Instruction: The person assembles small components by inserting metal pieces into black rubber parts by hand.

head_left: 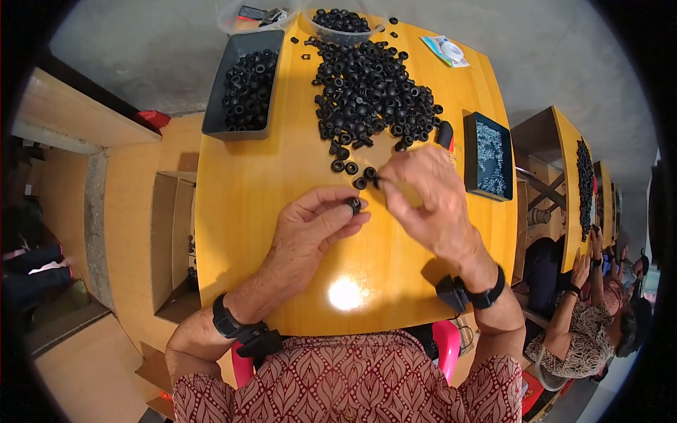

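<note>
My left hand is closed, with a small round black plastic part pinched between thumb and fingers. To its right, my right hand hovers over the table with thumb and index finger together. Something small and dark shows at those fingertips, too little of it to name. Just beyond the hands lie a few loose black ring-shaped parts. Farther back spreads a big heap of similar black parts, some domed and some ring-like.
A dark bin of black parts stands back left. Clear plastic bowls sit at the far edge. At right are a black tray of small silvery pieces, a black-and-red object and a white roll. Another person works farther right.
</note>
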Tool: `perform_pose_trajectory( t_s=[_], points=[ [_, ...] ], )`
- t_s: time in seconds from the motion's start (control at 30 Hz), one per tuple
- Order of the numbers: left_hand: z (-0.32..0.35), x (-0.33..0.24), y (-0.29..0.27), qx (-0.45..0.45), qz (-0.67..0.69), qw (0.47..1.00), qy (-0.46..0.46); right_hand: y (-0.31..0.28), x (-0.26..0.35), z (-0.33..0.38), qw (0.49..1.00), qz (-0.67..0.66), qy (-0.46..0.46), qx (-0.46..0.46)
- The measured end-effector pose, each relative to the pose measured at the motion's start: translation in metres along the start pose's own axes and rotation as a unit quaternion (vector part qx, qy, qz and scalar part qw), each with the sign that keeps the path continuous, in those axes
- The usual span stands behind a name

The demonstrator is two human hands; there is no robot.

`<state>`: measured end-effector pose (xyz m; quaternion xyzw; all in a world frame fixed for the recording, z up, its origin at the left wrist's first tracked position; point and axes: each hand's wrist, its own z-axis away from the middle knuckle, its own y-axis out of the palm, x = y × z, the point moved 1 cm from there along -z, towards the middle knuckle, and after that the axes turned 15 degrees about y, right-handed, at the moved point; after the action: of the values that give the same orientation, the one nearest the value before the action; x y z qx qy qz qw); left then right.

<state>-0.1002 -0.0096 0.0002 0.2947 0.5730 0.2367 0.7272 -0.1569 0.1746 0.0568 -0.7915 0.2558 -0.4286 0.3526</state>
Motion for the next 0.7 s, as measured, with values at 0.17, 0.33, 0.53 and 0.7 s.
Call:
perform_pose_trajectory(
  t_s=[0.17, 0.33, 0.53, 0.7],
  points=[
    [-0.005, 0.0, 0.007, -0.03, -0.009, 0.999, 0.036, -0.002, 0.019, 0.028, 0.998, -0.052, 0.012, 0.03],
    [-0.006, 0.009, 0.011, -0.015, 0.01, 0.999, 0.032, 0.0, 0.02, 0.035, 1.0, -0.021, -0.007, 0.008],
    [-0.008, 0.02, 0.01, 0.01, 0.011, 0.999, 0.041, -0.003, 0.019, 0.04, 1.0, -0.015, -0.003, -0.01],
    [-0.007, 0.021, 0.014, 0.009, 0.029, 0.999, 0.024, -0.003, 0.014, 0.046, 0.999, -0.037, 0.026, -0.018]
  ],
)
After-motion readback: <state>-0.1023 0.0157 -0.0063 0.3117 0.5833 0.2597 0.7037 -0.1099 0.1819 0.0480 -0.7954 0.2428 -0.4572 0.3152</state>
